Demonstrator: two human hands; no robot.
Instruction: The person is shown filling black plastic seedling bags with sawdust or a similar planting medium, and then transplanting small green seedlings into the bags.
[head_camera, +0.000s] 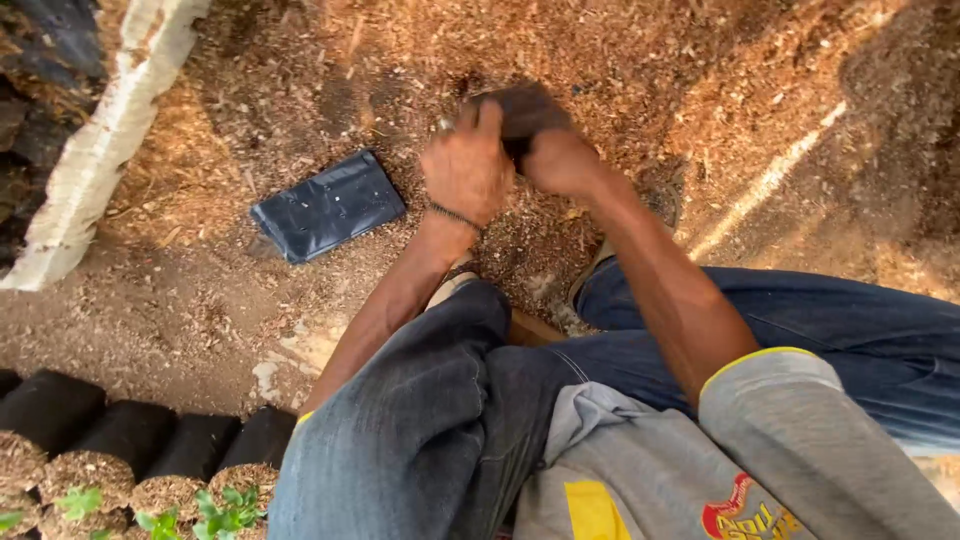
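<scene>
Fingers of the left hand (466, 165) and right hand (560, 160) clench a dark floppy bag (520, 108) over loose, crumbly sawdust (620, 50), open around.

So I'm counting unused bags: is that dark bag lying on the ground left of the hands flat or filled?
Flat. The dark bag lies pressed thin on the sawdust ground, with no bulge, apart from both hands.

Grey yellow-trimmed shirt (800, 440), blue jeans (420, 430), and a thin wrist bracelet (455, 216).

One head-worn camera looks steeply down from close above the lap; sawdust ground (300, 60) fills the frame's top.
</scene>
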